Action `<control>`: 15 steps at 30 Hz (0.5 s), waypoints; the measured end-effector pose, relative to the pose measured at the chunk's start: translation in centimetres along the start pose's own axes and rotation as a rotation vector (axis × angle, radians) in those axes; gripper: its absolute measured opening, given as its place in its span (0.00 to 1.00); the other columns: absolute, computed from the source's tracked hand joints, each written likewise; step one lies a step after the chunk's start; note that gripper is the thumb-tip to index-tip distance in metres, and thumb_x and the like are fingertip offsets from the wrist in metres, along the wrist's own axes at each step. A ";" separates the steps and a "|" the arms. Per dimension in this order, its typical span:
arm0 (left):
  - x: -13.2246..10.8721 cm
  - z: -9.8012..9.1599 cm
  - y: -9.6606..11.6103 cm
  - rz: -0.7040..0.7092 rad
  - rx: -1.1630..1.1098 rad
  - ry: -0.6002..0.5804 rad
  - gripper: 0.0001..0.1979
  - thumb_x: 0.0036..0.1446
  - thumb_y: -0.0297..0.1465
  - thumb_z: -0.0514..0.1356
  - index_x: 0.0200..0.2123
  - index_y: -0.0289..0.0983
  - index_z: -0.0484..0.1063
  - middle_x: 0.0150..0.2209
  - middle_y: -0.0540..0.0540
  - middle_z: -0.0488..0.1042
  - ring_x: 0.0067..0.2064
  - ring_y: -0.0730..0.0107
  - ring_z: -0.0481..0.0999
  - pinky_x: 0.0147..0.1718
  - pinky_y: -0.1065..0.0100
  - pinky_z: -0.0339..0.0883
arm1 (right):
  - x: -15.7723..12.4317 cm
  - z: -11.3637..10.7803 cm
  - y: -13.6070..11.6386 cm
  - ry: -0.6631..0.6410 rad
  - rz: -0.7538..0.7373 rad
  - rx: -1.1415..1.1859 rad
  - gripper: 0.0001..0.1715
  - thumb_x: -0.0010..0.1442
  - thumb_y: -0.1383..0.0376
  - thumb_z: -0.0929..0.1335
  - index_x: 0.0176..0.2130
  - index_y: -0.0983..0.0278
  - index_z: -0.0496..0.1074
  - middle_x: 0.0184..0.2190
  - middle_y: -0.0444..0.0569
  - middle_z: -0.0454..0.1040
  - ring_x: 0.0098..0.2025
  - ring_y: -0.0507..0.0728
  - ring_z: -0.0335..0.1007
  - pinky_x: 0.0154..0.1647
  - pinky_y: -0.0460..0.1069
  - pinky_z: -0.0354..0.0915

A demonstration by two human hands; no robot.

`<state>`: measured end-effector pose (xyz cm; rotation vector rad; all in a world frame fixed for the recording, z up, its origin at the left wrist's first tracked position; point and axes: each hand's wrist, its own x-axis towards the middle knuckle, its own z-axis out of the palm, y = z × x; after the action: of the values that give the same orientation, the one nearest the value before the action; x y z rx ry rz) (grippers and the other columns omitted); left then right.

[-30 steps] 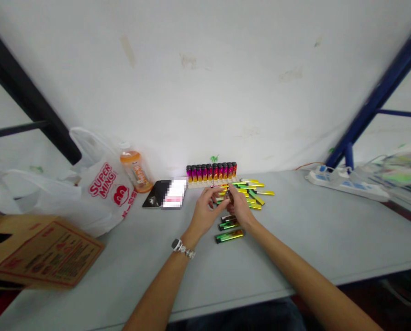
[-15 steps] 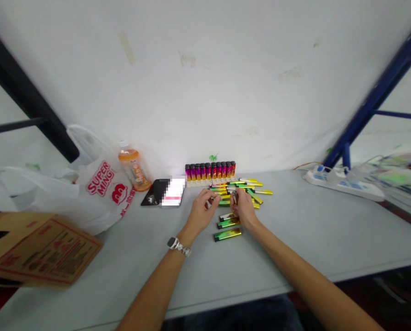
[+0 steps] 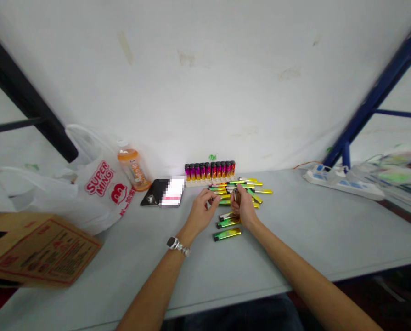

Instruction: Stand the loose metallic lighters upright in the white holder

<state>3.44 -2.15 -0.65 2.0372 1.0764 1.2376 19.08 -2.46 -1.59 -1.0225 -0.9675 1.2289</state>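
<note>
My left hand is closed in a pinch just left of a loose pile of lighters; what sits between its fingertips is too small to make out. Facing it, my right hand has its fingers wrapped round a lighter, of which only a dark, shiny end shows. Yellow and green lighters lie spread behind and beside the right hand. Nearer to me, a green-yellow lighter lies flat, with a few more just beyond it. Behind the hands, purple-orange lighters stand upright in a row in a pale holder.
A black tablet-like object, partly blurred out, lies left of the row. Further left are an orange drink bottle, a white plastic bag and a cardboard box. A power strip lies at the right, by the wall.
My right thumb has lifted slightly over the lighter in that hand. The left hand stays in its pinch, and the lighters on the table lie as before.
</note>
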 end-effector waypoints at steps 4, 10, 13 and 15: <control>0.0 0.0 0.1 -0.005 0.000 -0.002 0.12 0.63 0.37 0.56 0.32 0.36 0.73 0.35 0.46 0.70 0.33 0.72 0.69 0.28 0.72 0.62 | -0.3 -0.1 -0.2 0.056 -0.062 -0.137 0.26 0.60 0.50 0.58 0.17 0.60 0.59 0.11 0.39 0.52 0.13 0.48 0.44 0.14 0.46 0.42; 0.0 -0.1 0.3 -0.004 0.007 -0.010 0.13 0.63 0.37 0.55 0.30 0.36 0.72 0.34 0.46 0.70 0.34 0.72 0.69 0.28 0.72 0.62 | -0.2 0.0 -0.1 0.032 0.003 -0.066 0.27 0.61 0.47 0.58 0.19 0.60 0.59 0.11 0.38 0.50 0.14 0.48 0.41 0.15 0.46 0.41; 0.0 -0.1 0.2 -0.005 0.010 -0.011 0.13 0.63 0.37 0.56 0.30 0.36 0.71 0.34 0.46 0.70 0.33 0.72 0.69 0.28 0.72 0.62 | 0.3 0.0 -0.2 -0.036 0.016 0.042 0.31 0.59 0.40 0.58 0.23 0.61 0.64 0.13 0.37 0.51 0.14 0.48 0.43 0.15 0.46 0.43; -0.1 -0.1 0.2 -0.008 0.012 -0.015 0.13 0.63 0.37 0.56 0.29 0.36 0.72 0.34 0.46 0.70 0.33 0.72 0.68 0.28 0.71 0.62 | 0.7 -0.3 -0.4 -0.045 -0.017 0.059 0.33 0.57 0.37 0.60 0.28 0.62 0.68 0.15 0.38 0.55 0.17 0.49 0.48 0.17 0.46 0.50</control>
<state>3.40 -2.30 -0.47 2.0459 1.0861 1.2134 19.52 -1.78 -1.24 -0.9419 -0.9672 1.2633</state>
